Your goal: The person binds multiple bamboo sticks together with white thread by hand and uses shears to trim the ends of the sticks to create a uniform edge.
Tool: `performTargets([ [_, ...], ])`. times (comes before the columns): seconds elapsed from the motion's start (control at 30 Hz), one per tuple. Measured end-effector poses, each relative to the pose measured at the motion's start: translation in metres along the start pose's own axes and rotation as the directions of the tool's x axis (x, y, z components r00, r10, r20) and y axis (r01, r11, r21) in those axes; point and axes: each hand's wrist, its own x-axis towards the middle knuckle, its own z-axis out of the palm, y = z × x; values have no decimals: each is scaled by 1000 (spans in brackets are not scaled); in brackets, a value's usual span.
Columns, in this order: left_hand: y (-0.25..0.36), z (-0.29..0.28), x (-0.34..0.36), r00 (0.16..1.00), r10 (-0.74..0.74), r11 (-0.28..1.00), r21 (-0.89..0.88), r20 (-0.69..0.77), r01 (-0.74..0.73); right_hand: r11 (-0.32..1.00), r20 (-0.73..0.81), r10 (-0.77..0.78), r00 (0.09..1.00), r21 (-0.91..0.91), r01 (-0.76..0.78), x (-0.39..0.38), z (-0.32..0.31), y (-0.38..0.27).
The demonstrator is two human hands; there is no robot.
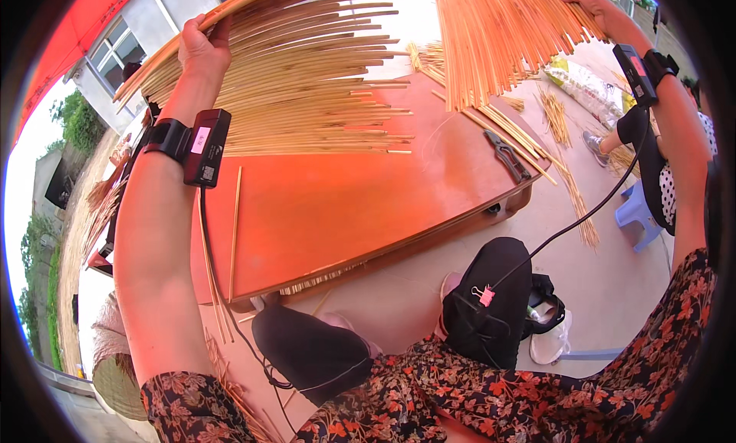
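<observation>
My left hand (205, 48), raised at the upper left, is closed on the edge of a wide row of thin straw-coloured stalks (307, 83). Those stalks fan out to the right above the orange table (330, 213), their ends uneven. At the upper right, my right hand (596, 12) grips the outer edge of a second sheet of side-by-side stalks (506, 37), whose ends hang downward. Whether the two sheets join is hidden beyond the top of the picture. Pruning shears (507, 156) with dark handles lie near the table's right corner.
Loose stalks (498, 129) lie across the table's right side, and one stalk (235, 236) rests near its left edge. Stalk bundles (553, 117) and a white sack (586, 86) are on the ground. A blue stool (636, 217) and a seated person are at right. A black cable (590, 213) hangs from my right wrist.
</observation>
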Motion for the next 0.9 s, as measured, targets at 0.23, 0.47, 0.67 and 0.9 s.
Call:
performTargets([
  [0.23, -40, 21, -2, 995, -76, 989, -120, 63, 83, 924, -218, 220, 951, 359, -132, 22, -11, 119],
  [0.47, -50, 39, -13, 996, -6, 986, -165, 93, 22, 984, -450, 98, 888, 179, -18, 24, 7, 209],
  [0.67, -30, -28, -113, 972, -75, 992, -81, 223, 95, 648, -295, 670, 682, 681, -342, 18, 27, 175],
  [0.9, -60, -206, -342, 733, -550, 808, -32, -400, 589, 641, -369, 645, 670, 738, -211, 17, 50, 158],
])
